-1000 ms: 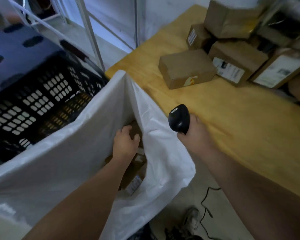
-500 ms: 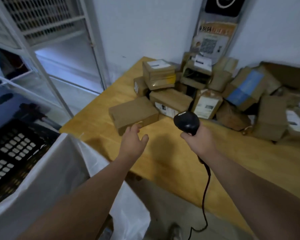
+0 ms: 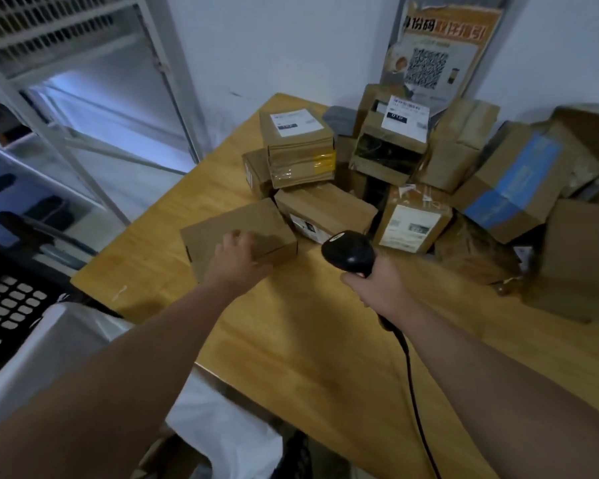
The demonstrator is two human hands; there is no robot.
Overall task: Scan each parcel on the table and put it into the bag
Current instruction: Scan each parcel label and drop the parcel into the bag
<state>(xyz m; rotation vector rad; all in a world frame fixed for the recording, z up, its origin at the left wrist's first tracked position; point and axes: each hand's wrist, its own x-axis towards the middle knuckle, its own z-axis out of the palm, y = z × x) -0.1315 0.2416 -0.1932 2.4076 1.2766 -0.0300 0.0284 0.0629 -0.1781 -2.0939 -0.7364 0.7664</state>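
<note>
Left hand (image 3: 237,262) on parcel (image 3: 218,233), scanner (image 3: 348,250) handle hidden

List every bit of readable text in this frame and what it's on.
"身份码取件指引", probably: heading of the wall poster, above a QR code.
Labels on the taped parcel, the dark-fronted parcel and the tilted parcel beside the scanner: too blurred to read.

bare table (image 3: 291,340) in front, parcel heap (image 3: 429,188) crowding back, bag (image 3: 222,433) below left edge
</note>
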